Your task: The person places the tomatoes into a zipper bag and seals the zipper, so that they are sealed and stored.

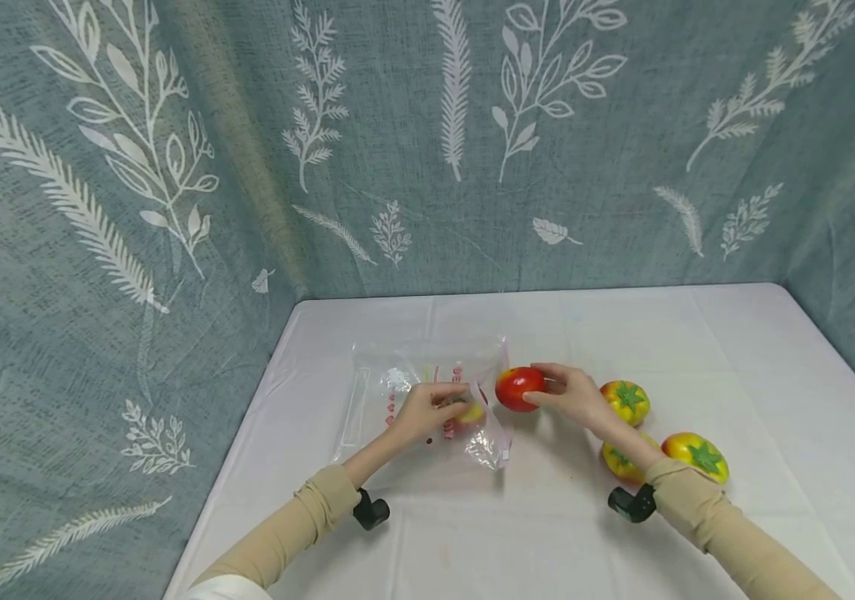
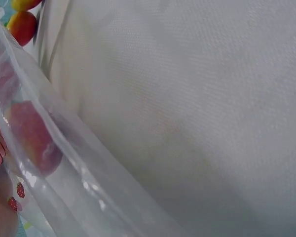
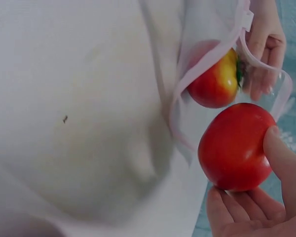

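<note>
A clear zip bag [image 1: 371,417] with red printed marks lies on the table, its pink-edged mouth [image 3: 202,74] facing right and standing apart. My left hand [image 1: 427,410] pinches the bag's film near that mouth. Inside the bag sits a red-and-yellow tomato [image 3: 214,81] with a green top, also seen through the film in the left wrist view. Just outside the mouth, my right hand [image 1: 573,396] grips a glossy red tomato [image 3: 237,148] between thumb and fingers. Most of the left hand is out of frame in its own wrist view.
Several red-and-yellow tomatoes with green star-shaped tops, one nearest the back [image 1: 626,402] and another farther right [image 1: 697,456], lie by the right forearm. A white cloth covers the table [image 1: 472,542]. A blue-green leaf-patterned curtain [image 1: 412,125] stands behind and to the left.
</note>
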### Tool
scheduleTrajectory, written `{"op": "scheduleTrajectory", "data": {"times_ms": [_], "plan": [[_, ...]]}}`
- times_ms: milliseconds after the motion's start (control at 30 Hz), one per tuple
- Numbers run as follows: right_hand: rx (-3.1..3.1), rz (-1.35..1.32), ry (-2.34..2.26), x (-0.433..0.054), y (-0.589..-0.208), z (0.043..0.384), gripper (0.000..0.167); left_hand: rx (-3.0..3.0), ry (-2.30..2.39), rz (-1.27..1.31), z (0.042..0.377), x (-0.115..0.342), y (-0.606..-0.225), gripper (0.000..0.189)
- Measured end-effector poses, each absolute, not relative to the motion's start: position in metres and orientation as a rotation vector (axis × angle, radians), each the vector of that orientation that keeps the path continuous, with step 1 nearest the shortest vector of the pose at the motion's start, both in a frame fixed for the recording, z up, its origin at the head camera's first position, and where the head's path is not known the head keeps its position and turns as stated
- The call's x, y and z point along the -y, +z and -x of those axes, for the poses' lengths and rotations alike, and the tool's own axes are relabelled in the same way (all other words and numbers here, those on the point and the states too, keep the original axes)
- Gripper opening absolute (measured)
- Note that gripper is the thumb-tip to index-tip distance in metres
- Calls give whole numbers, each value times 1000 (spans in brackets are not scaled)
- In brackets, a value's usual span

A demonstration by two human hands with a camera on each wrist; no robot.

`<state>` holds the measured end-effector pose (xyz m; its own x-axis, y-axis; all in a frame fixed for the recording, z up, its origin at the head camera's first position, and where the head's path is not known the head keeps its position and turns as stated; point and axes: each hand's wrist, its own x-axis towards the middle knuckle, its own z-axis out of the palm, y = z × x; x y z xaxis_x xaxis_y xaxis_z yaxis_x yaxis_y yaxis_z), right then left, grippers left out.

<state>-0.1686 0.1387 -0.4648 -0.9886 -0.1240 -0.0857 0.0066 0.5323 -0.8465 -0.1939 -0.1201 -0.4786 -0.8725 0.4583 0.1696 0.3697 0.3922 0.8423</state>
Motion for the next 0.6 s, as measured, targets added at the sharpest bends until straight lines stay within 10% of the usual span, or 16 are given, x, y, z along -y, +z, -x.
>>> {"op": "scheduleTrajectory", "data": {"times_ms": [600], "plan": [[-2601, 148, -1438, -132, -482, 164, 61, -2554, 1494, -760, 196, 120, -482, 27]]}}
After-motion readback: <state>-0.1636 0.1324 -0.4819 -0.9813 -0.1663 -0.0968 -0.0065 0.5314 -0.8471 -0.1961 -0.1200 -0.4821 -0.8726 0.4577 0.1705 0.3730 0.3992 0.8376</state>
